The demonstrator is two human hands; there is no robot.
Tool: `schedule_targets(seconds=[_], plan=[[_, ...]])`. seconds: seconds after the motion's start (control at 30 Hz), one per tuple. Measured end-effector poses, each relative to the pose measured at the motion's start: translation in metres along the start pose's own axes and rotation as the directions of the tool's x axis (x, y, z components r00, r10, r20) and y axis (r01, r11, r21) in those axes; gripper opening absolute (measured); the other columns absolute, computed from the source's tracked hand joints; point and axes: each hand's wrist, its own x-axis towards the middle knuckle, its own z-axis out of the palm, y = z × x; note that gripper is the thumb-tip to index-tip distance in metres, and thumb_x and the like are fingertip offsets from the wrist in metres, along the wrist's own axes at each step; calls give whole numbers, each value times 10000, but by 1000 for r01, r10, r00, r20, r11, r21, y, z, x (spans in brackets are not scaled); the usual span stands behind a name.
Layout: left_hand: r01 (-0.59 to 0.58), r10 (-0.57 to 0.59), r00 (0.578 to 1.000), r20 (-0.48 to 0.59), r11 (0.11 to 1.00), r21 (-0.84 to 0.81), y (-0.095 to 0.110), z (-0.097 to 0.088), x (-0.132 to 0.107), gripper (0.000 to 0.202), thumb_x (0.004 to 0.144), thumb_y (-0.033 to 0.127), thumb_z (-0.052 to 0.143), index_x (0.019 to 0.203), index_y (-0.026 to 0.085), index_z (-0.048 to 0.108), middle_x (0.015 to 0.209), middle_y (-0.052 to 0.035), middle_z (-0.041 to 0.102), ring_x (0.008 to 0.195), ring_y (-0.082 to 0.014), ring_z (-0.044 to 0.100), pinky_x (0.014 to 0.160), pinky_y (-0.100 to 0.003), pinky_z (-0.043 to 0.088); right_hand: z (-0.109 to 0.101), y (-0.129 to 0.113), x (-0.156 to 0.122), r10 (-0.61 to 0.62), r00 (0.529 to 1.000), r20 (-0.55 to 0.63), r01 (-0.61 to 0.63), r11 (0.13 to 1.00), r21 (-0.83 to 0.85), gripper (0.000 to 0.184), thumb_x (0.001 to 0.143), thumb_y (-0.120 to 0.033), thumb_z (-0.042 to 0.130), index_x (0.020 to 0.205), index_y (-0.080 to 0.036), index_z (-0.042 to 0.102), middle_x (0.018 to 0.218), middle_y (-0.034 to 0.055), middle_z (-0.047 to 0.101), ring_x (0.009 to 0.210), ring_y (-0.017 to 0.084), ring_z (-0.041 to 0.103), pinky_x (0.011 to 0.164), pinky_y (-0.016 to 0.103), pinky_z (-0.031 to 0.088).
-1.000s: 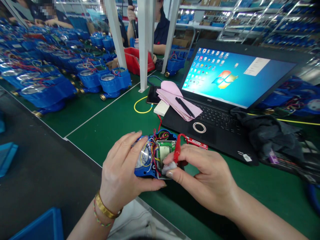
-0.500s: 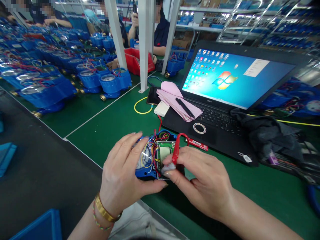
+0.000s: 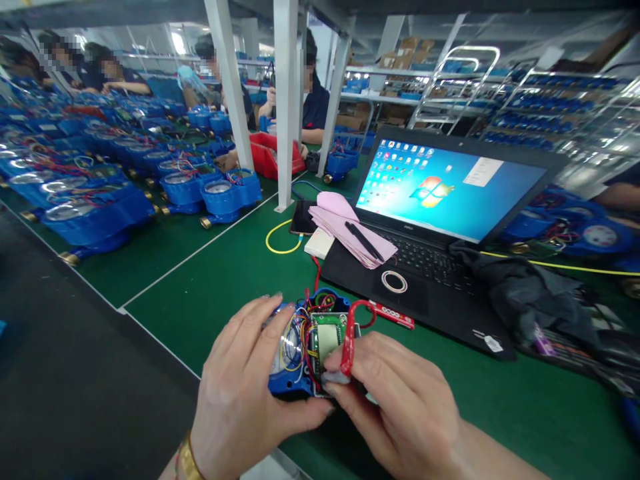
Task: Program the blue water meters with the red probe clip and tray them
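Note:
My left hand (image 3: 245,383) is wrapped round the side of a blue water meter (image 3: 295,385) with its lid off, fingers over the clear dial and thumb along the near edge. Bundled coloured wires (image 3: 303,333) run from the dial to a green circuit board (image 3: 336,321) with a small grey display (image 3: 329,340). My right hand (image 3: 405,397) pinches a small greyish connector-like piece (image 3: 336,378) with a red-wrapped cable (image 3: 349,343), against the board's near right part. Its contact end is hidden by the fingers. A red stick-shaped module (image 3: 393,314) lies just beyond.
A laptop (image 3: 345,277) stands behind the meter, with pink papers (image 3: 345,230), a pen (image 3: 364,241) and a tape ring (image 3: 395,281) on it. A dark cloth (image 3: 525,293) is to the right. Rows of blue meters (image 3: 100,217) fill the left; white posts (image 3: 285,107) rise behind.
The view has tilted up, so the bench and hands sit lower in the picture. Both hands keep nearly the same hold on the meter and the greyish piece.

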Motion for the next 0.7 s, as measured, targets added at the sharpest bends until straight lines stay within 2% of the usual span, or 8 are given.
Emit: schedule_targets(seconds=[0.17,0.3,0.53,0.7], plan=[[6,-6,1000,11,1000,-2,0,0,2,608,639,400,654,1137,63,564,1195,-170,571,1119,-305,527,952,-467,454,0,0,0,15,1000,-6,-15,1000,-11,103,853,-75,549,948,-109,572,786,79,626,683,175,564,599,298,490],[22,-21,1000,16,999,-27,1,0,5,622,641,458,676,1115,68,580,1176,-164,586,1108,-292,535,974,-444,442,-4,1,4,70,997,23,-70,997,-14,59,852,-94,569,895,-132,581,800,58,643,715,160,592,663,275,493],[33,-32,999,15,999,-23,2,-1,2,691,625,524,691,1124,61,574,1187,-175,579,1118,-300,525,986,-448,431,-13,0,10,202,978,55,-205,978,42,85,829,-95,588,866,-171,593,784,-18,667,687,100,615,673,185,481],[27,-26,999,22,999,-20,2,-1,2,689,631,525,691,1130,67,567,1186,-172,579,1113,-298,527,982,-448,434,-14,0,10,220,974,60,-224,972,74,72,828,-118,598,857,-184,595,773,-24,665,673,104,614,653,193,489]])
